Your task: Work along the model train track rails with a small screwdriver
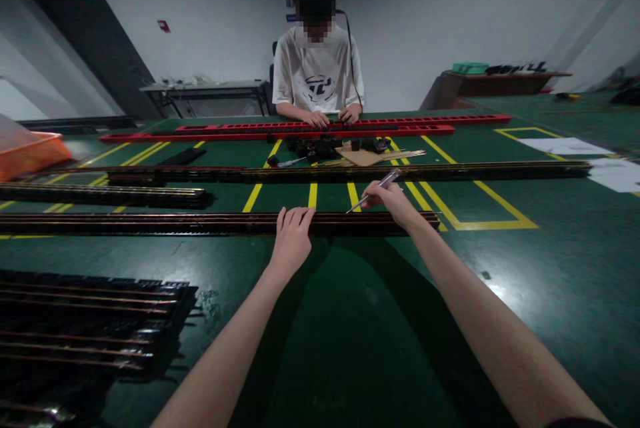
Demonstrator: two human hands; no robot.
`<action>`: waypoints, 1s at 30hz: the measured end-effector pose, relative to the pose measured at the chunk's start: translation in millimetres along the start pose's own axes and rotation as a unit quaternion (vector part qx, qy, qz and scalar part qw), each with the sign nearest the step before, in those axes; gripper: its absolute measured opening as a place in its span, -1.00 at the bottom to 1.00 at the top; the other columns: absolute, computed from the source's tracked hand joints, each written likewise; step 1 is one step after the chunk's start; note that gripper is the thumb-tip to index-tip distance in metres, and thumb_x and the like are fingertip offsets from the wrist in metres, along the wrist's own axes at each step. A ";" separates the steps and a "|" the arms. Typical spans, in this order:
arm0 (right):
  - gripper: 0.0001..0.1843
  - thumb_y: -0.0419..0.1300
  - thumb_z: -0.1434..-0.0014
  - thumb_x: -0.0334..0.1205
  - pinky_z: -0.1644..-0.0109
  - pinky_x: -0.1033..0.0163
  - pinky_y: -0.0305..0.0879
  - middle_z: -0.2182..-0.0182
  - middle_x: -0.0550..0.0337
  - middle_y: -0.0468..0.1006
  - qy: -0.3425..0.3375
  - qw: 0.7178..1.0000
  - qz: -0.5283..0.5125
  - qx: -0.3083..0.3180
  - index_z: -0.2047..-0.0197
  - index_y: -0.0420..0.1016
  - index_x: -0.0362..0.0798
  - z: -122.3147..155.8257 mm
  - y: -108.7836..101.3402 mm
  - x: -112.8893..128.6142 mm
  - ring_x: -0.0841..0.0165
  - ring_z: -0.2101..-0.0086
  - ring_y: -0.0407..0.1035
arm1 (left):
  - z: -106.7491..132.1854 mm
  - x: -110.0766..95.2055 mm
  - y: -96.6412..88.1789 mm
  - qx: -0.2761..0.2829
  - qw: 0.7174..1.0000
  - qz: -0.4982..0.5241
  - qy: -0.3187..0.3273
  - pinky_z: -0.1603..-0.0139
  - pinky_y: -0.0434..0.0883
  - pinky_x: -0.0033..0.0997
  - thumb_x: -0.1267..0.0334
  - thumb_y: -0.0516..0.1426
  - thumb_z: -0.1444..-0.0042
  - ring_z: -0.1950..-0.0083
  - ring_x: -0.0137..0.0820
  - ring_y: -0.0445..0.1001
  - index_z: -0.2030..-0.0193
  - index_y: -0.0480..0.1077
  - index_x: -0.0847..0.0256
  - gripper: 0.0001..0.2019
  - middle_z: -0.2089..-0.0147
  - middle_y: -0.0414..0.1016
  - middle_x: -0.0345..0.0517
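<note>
A long black strip [200,223] with copper-coloured lines along it lies crosswise on the green table in front of me. Over its far edge curl the fingers of my left hand [293,235], gripping the strip and holding it down. My right hand [390,200] is closed around a slim silver screwdriver [385,181], pen-like. The screwdriver slants down to the left, its thin tip near the strip's far edge, to the right of my left hand; whether the tip touches the strip I cannot tell.
More black strips [415,171] lie beyond, with others stacked at the near left [90,321]. Across the table a person [319,75] has both hands at red rails [280,132]. Dark parts and cardboard [361,155] lie between us. An orange basket [40,155] stands left; papers [565,146] right.
</note>
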State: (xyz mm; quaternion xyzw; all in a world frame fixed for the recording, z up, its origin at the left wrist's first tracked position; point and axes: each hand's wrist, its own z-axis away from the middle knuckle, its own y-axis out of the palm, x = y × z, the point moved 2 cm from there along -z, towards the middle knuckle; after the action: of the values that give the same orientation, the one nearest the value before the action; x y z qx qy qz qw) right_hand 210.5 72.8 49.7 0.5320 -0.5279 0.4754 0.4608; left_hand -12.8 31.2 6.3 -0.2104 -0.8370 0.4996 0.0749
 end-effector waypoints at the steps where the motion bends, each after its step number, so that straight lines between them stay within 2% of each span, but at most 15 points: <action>1: -0.86 0.19 0.09 -0.31 0.42 0.34 0.40 0.65 0.15 0.48 -0.002 1.000 -0.002 -0.002 0.63 0.41 -0.13 -0.7 -0.9 -0.8 0.42 0.58 0.41 | 0.0 0.2 0.4 -0.001 1.000 -0.001 0.002 -0.34 0.10 0.03 0.61 -0.12 -0.05 -0.19 -0.25 0.31 -0.15 0.29 0.28 -0.47 -0.10 0.41 0.00; 11: -0.81 0.18 0.19 -0.17 0.49 0.33 0.34 0.71 0.20 0.41 -0.009 0.999 -0.010 -0.042 0.67 0.37 -0.11 -3.9 -8.6 -7.6 0.44 0.64 0.34 | 0.1 -0.6 0.0 0.006 1.000 0.000 -0.004 -0.35 0.09 0.03 0.58 -0.10 -0.06 -0.19 -0.24 0.31 -0.16 0.29 0.29 -0.49 -0.10 0.40 0.01; 18: -0.82 0.17 0.22 -0.18 0.50 0.33 0.32 0.72 0.19 0.41 -0.008 0.999 -0.018 -0.050 0.69 0.38 -0.11 -4.2 -9.4 -7.5 0.44 0.64 0.32 | 0.5 0.2 0.1 0.014 0.999 0.032 -0.013 -0.37 0.02 0.04 0.44 -0.08 -0.15 -0.20 -0.25 0.28 -0.17 0.27 0.29 -0.56 -0.11 0.38 0.01; 26: -0.81 0.18 0.20 -0.18 0.49 0.33 0.33 0.71 0.20 0.41 -0.005 0.999 -0.016 -0.042 0.67 0.39 -0.12 -2.2 -8.3 -6.0 0.45 0.64 0.33 | -0.6 0.7 1.2 0.003 0.999 0.038 -0.009 -0.34 0.05 0.07 0.21 0.00 -0.19 -0.18 -0.21 0.29 -0.15 0.28 0.26 -0.60 -0.09 0.39 0.03; 30: -0.81 0.18 0.19 -0.19 0.49 0.33 0.33 0.70 0.20 0.41 -0.011 0.999 -0.015 -0.042 0.68 0.38 -0.11 -2.5 -8.7 -6.7 0.45 0.63 0.32 | -0.4 1.1 1.8 -0.003 0.999 0.033 -0.006 -0.33 0.06 0.07 0.17 0.00 -0.21 -0.17 -0.22 0.29 -0.13 0.28 0.26 -0.62 -0.08 0.39 0.03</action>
State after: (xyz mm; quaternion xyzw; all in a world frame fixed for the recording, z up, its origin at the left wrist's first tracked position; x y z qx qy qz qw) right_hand 219.2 76.3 43.5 0.5252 -0.5444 0.4396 0.4843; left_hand -13.1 32.7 4.9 -0.2349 -0.8315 0.5007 0.0530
